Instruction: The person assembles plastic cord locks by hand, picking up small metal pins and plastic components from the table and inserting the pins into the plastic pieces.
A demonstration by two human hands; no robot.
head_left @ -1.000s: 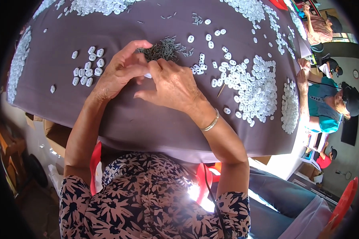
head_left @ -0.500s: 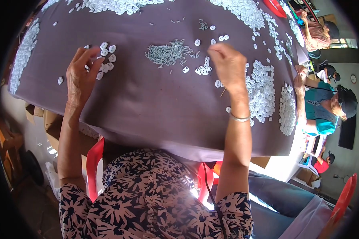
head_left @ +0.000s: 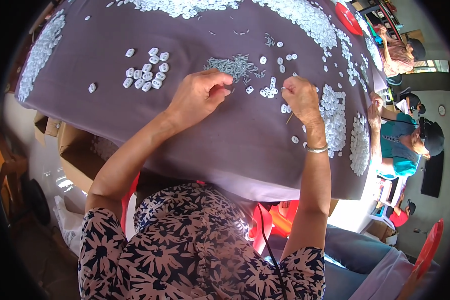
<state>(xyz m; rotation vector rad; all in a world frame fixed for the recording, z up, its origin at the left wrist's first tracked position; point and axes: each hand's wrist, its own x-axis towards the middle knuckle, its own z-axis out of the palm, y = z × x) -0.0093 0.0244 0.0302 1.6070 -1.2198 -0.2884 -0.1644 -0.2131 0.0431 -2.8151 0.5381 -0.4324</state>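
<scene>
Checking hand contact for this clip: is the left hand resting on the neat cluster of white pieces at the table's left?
No, the left hand is beside the grey pin pile.

pins: grey heap, mid-cloth | buttons: white cluster, just right of heap

Purple-covered table, white buttons, pins

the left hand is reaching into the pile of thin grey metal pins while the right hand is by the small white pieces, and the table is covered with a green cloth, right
Not quite: the cloth is purple-grey, not green, as the head view shows. The rest holds: the left hand has its fingertips at the pile of thin grey metal pins, and the right hand is beside the small white pieces.
</scene>
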